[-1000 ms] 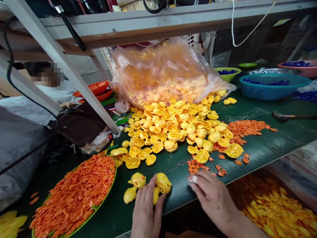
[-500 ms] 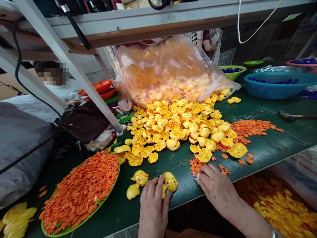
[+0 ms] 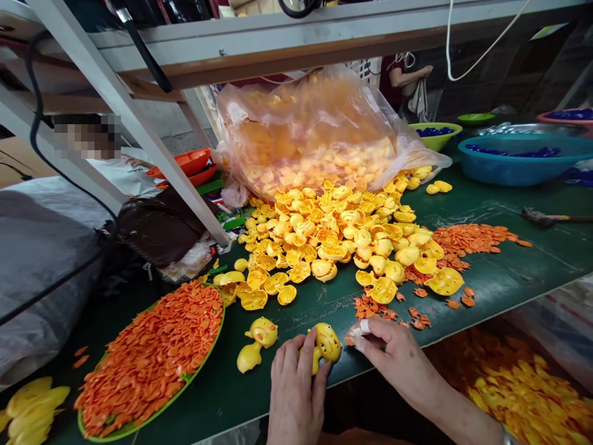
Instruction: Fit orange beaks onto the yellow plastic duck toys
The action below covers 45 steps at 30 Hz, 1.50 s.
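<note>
The left hand (image 3: pixel 296 383) clasps a yellow toy piece (image 3: pixel 329 342) near the front edge of the surface (image 3: pixel 319 311); the right hand (image 3: pixel 393 355), just beside it, pinches a small orange part (image 3: pixel 349 341).

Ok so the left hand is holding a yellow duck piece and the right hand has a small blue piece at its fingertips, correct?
Not quite: in the head view, the right hand has a small orange piece at its fingertips, not blue. The left hand is holding a yellow duck piece.

It's a wkshp w/ yellow pcs (image 3: pixel 331 250) heaped on bench (image 3: pixel 514 272).
</note>
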Available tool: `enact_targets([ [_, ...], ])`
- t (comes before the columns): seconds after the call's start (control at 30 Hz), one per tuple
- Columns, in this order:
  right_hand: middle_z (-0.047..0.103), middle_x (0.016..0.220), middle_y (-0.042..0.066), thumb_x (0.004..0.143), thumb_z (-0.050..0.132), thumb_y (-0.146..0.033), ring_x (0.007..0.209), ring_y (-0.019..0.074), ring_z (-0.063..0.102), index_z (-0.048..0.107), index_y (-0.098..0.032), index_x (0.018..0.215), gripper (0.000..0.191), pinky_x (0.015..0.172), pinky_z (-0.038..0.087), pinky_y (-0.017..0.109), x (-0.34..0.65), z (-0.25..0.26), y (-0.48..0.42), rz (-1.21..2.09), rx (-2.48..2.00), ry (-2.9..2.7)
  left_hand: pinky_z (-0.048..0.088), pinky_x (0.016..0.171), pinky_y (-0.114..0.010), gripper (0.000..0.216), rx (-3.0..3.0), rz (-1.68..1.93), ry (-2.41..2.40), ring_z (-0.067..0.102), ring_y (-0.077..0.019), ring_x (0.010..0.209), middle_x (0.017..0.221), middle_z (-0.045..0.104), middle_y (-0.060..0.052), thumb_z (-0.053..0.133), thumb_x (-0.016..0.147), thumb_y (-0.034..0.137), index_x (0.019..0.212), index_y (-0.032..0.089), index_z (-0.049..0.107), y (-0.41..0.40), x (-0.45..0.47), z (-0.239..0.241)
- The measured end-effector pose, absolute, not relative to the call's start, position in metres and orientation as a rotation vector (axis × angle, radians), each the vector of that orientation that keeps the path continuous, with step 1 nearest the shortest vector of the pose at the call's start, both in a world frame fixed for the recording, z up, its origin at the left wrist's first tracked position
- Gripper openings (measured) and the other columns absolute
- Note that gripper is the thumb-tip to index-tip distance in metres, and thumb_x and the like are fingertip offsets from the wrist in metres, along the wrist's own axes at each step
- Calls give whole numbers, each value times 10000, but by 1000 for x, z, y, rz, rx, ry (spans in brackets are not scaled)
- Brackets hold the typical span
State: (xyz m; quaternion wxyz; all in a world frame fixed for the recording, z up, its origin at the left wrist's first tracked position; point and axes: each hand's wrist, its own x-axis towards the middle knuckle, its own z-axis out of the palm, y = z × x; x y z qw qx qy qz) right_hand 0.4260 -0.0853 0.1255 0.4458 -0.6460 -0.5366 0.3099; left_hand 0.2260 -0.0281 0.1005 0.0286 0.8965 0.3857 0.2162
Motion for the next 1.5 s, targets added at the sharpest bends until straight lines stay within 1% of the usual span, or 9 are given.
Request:
enact_targets([
  [0.13,648,782,33,850,515,-236,723,156,607,654,-183,851,149,672,477,255,410,130,-82,758,-1570,-1332,491,830,-360,484,2779,654,1174,535,-207,972,1105,562,-99,525,871,289,1331,189,411,-31,231,101],
  [0.4,586,713,10,803,523,-68,660,154,537,571,-180,698,161,610,388,267,388,134,-77,268,-1717,-1714,495,735,-349,480,2785,713,1237,551,-198,856,1028,567,-93,528,830,253,1299,181,453,-38,239,104],
  [0.53,582,728,15,730,549,24,663,185,530,584,-182,748,209,593,373,297,381,143,-76,48,-1794,-1923,489,747,-364,560,2770,688,1202,548,-213,875,1030,572,-107,555,801,266,1325,132,411,-42,236,103],
  [0.63,587,766,22,691,560,64,688,194,526,602,-179,776,261,597,374,301,383,149,-75,38,-1829,-2063,483,729,-360,621,2769,673,1121,546,-214,858,1019,581,-107,580,797,312,1349,121,370,-46,234,99],
  [0.83,582,768,3,780,585,-5,713,178,532,592,-193,755,190,607,375,288,398,148,-70,179,-1816,-2076,444,749,-387,500,2634,806,1218,541,-224,859,1009,588,-100,481,882,349,1336,163,384,-54,241,91],
  [1.0,571,713,1,764,592,-3,659,185,537,561,-193,727,195,558,351,307,402,147,-67,3,-1869,-2086,462,747,-361,532,2708,787,1136,563,-214,866,1025,608,-101,531,861,351,1329,145,388,-50,240,97],
  [1.17,563,700,28,698,650,-85,654,211,519,558,-191,720,142,549,365,327,403,148,-64,-253,-1875,-2272,487,725,-337,540,2780,704,1096,591,-202,840,1012,634,-99,574,831,345,1305,135,420,-45,237,106],
  [1.37,549,592,51,693,577,-85,614,217,500,589,-188,646,114,560,348,330,399,149,-58,-432,-1815,-2512,497,718,-338,531,2789,672,1077,596,-201,842,1015,640,-99,570,833,338,1301,131,428,-44,238,106],
  [1.5,619,718,95,685,561,-91,680,231,529,651,-143,757,126,617,378,344,402,167,-65,-590,-1704,-2681,498,717,-330,470,2778,686,1039,595,-198,846,1002,635,-91,563,841,309,1274,159,465,-43,236,105],
])
